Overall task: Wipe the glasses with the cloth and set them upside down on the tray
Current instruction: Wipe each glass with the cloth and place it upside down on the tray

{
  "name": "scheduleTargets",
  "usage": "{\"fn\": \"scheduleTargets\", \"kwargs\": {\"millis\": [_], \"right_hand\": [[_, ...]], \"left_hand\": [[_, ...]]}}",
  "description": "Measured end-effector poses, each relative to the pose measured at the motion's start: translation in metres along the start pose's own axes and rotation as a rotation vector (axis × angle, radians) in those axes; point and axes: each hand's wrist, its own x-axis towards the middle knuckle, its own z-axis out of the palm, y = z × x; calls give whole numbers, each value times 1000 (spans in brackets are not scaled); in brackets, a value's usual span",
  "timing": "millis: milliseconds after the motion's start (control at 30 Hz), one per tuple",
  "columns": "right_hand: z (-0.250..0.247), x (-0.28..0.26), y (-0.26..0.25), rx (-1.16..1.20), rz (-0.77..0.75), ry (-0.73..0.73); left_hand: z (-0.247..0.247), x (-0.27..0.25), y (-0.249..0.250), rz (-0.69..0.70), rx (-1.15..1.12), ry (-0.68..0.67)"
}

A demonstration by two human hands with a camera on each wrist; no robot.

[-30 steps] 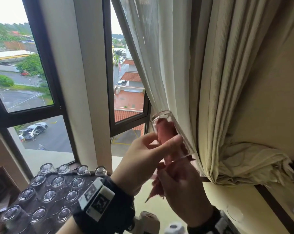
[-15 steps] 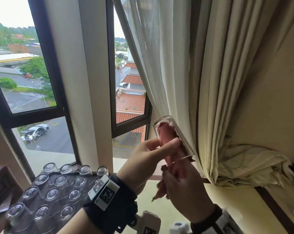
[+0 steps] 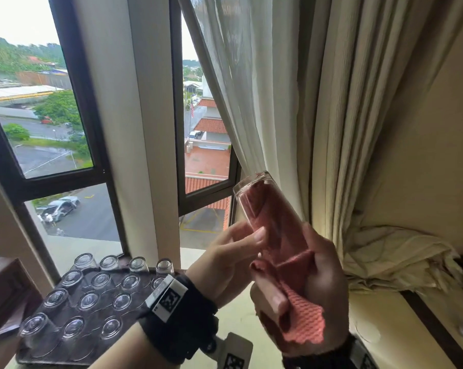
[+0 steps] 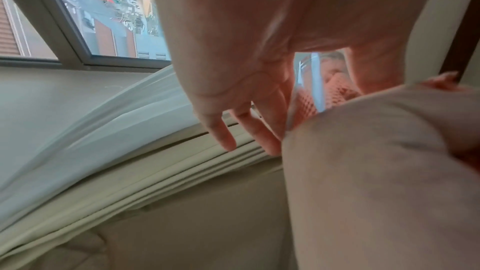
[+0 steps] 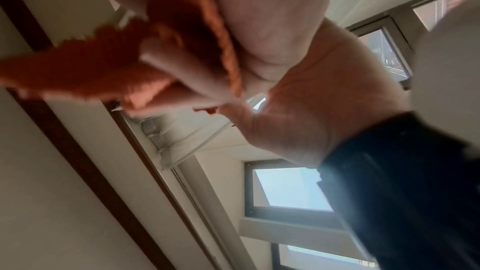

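Observation:
I hold a clear tall glass (image 3: 265,201) up in front of the curtain, tilted, its base pointing up and left. My left hand (image 3: 251,241) pinches the glass's side between thumb and fingers. A pink waffle cloth (image 3: 281,230) fills the inside of the glass, and its loose end (image 3: 305,320) hangs out below the mouth. My right hand (image 3: 291,270) grips the cloth at the mouth of the glass. In the right wrist view the fingers (image 5: 182,73) curl round the bunched cloth (image 5: 78,69). The left wrist view shows the cloth (image 4: 306,98) through the glass.
A dark tray (image 3: 92,350) at the lower left carries several glasses (image 3: 100,280) standing upside down in rows. A cream curtain (image 3: 344,129) hangs right behind the held glass, bunched on the ledge (image 3: 384,328) at the right. The window frame (image 3: 177,129) stands behind.
My right hand has turned at the glass's mouth and more of the cloth's loose end now shows below it. The glass stays at about the same spot in my left hand.

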Motion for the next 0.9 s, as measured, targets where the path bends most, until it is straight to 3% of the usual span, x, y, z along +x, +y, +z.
{"fn": "scheduleTargets", "kwargs": {"millis": [100, 233, 267, 333, 433, 500, 567, 633, 767, 833, 900], "right_hand": [[-10, 10, -2, -341, -123, 209], [-40, 9, -2, -1047, -484, 421], [-47, 6, -3, -1242, -598, 410], [-58, 3, -2, -1564, -770, 235], [-74, 5, 4, -1954, -832, 23], [-73, 6, 10, -2088, -866, 3], [-69, 7, 15, -2077, -838, 34], [-61, 4, 16, -1867, -714, 69], [-23, -15, 18, -1003, -114, 119], [-13, -21, 23, -749, -32, 129], [-18, -15, 26, -744, -84, 103]], "left_hand": [[-4, 2, 0, 1, 158, 67], [-7, -1, 5, -60, 322, 204], [-5, -3, 7, -86, 313, 212], [1, -4, 15, -135, 297, 238], [9, -3, 31, -120, 354, 276], [7, -3, 35, -47, 443, 246], [5, -4, 36, 15, 466, 227], [0, -4, 33, 42, 456, 147], [-13, -8, 27, 61, 225, -84], [-15, -10, 21, 69, 105, -144], [-15, -9, 14, 63, 121, -22]]}}
